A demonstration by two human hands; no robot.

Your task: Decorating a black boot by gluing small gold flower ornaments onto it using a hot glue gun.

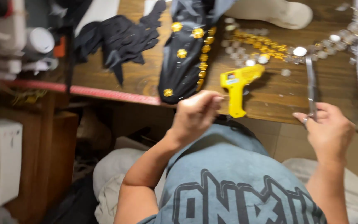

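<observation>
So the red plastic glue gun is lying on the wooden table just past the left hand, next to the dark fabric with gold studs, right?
Not quite: the plastic glue gun is yellow, not red, as the head view shows. It does lie on the wooden table just past the left hand, next to the dark fabric with gold studs.

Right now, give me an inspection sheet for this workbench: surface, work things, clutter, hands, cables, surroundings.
Surface: wooden table, red strip along its front edge.
Work things: dark fabric piece with gold round studs; yellow glue gun lying beside it; long metal tool.
Clutter: black fabric scraps; silver and gold beads scattered at the back.
Hands: left hand closed near the glue gun, contents cannot be told; right hand holds the metal tool.
Cables: nothing seen.
Surroundings: white machine at left; the person wears a grey printed shirt.
</observation>
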